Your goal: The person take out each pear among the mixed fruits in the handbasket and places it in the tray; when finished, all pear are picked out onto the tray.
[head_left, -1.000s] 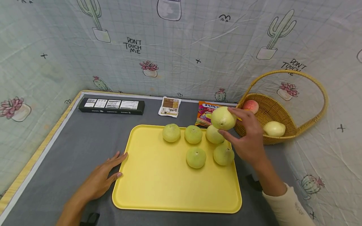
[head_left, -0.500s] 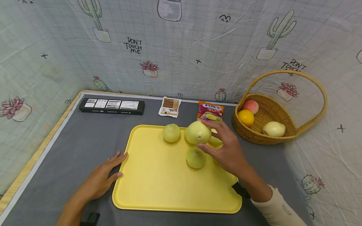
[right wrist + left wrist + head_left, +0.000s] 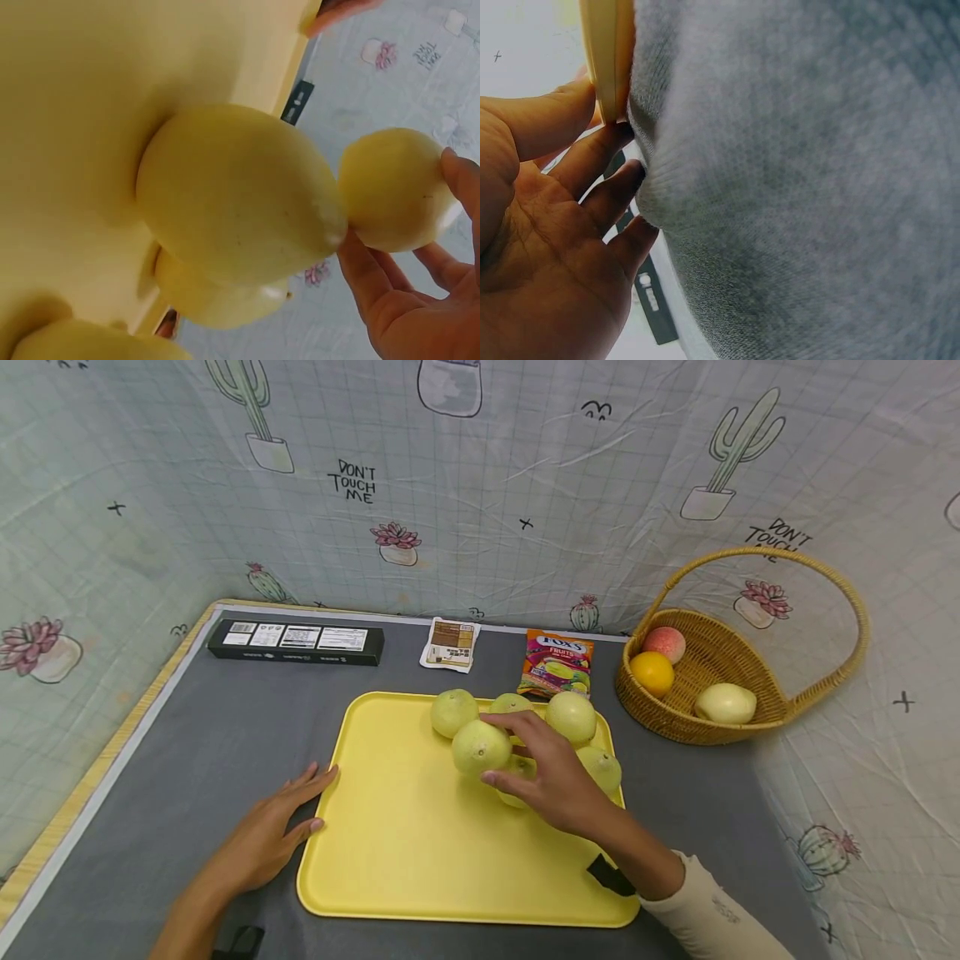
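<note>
My right hand point(image 3: 558, 777) grips a yellow-green pomelo point(image 3: 480, 748) between thumb and fingertips, over the upper middle of a yellow tray point(image 3: 420, 860). In the right wrist view the held pomelo point(image 3: 394, 187) appears above the tray surface, beyond a larger-looking pomelo point(image 3: 232, 195) standing on it. Several more pomelos point(image 3: 572, 717) sit in the tray's upper right half, some partly hidden behind the right hand. At the tray's left side, my left hand point(image 3: 266, 835) touches the rim with spread fingers; the left wrist view shows its thumb against the tray's edge point(image 3: 607, 60).
A wicker basket point(image 3: 675, 727) with a tall handle stands at right, holding a peach point(image 3: 666, 643), an orange point(image 3: 652, 673) and a pale yellow fruit point(image 3: 726, 702). Behind the tray lie a candy bag point(image 3: 557, 664), a small packet point(image 3: 450, 643) and a long black box point(image 3: 296, 642).
My right hand has carried the pomelo left and toward me, from beside the basket to over the tray's upper middle. The left hand has stayed at the rim.
</note>
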A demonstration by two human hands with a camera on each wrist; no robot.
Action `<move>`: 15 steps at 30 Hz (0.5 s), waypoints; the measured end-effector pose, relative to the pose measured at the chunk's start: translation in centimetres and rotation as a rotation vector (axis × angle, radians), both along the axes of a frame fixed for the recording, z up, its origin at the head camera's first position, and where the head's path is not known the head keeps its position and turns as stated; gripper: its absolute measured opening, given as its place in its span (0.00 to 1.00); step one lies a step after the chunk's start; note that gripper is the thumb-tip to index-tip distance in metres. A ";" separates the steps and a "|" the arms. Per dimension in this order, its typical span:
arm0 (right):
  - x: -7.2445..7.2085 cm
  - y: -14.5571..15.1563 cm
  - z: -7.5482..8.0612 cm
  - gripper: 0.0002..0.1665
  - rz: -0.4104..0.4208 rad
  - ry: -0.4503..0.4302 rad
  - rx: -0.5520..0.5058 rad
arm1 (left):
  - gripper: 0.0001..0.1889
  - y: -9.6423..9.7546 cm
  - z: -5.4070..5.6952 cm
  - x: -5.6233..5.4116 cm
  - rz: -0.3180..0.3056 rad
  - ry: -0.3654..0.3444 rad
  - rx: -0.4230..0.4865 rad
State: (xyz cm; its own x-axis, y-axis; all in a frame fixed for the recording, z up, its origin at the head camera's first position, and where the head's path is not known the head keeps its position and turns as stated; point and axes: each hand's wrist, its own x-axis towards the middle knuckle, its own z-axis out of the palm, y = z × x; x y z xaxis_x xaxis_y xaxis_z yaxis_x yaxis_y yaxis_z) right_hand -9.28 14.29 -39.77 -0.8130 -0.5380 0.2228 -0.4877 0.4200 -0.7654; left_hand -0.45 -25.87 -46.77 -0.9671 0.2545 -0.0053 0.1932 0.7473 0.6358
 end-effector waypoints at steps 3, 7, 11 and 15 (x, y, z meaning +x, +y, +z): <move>-0.1 -0.6 -0.4 0.40 0.020 0.003 0.047 | 0.40 0.0 0.1 0.0 0.003 -0.011 -0.007; -0.2 -1.3 -0.6 0.41 0.040 -0.004 0.095 | 0.40 0.1 0.1 -0.1 0.008 -0.025 -0.013; -0.2 -2.0 -0.5 0.40 0.074 0.022 0.138 | 0.40 0.1 0.1 -0.1 0.013 -0.025 -0.018; -0.4 -2.6 -0.8 0.40 0.123 0.043 0.209 | 0.39 0.0 0.0 0.0 0.008 0.002 -0.013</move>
State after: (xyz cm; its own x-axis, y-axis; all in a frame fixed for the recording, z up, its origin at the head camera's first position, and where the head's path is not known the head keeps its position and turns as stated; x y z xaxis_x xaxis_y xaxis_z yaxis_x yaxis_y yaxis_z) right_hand -9.67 11.65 -40.52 -0.7310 -0.6701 0.1289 -0.5747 0.5027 -0.6457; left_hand -0.47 -25.83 -46.77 -0.9690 0.2470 -0.0067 0.1885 0.7568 0.6258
